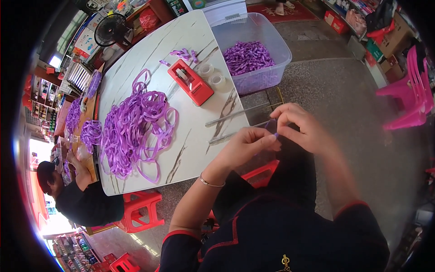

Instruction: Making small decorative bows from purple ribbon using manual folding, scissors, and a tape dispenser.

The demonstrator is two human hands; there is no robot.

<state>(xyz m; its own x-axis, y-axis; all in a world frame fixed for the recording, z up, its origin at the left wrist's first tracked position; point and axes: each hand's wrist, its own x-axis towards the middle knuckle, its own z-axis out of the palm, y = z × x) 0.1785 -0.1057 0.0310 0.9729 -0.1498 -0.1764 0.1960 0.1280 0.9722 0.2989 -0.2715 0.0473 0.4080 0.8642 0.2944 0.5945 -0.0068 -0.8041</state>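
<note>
Just past the table's near right edge, my two hands meet over my lap. My left hand pinches a small bit of purple ribbon between thumb and fingertips. Right beside it, my right hand has thumb and index finger closed at the same ribbon; most of it is hidden by the fingers. Two thin straight rods stick out over the table edge near my left hand. A large tangled heap of purple ribbon loops lies on the white marbled table. Beyond the rods sits a red tape dispenser.
Clear tape rolls and short ribbon pieces lie around the dispenser. A clear plastic bin full of purple ribbon pieces stands against the table's right side. Another person sits at the left on a red stool. Pink chairs stand far right.
</note>
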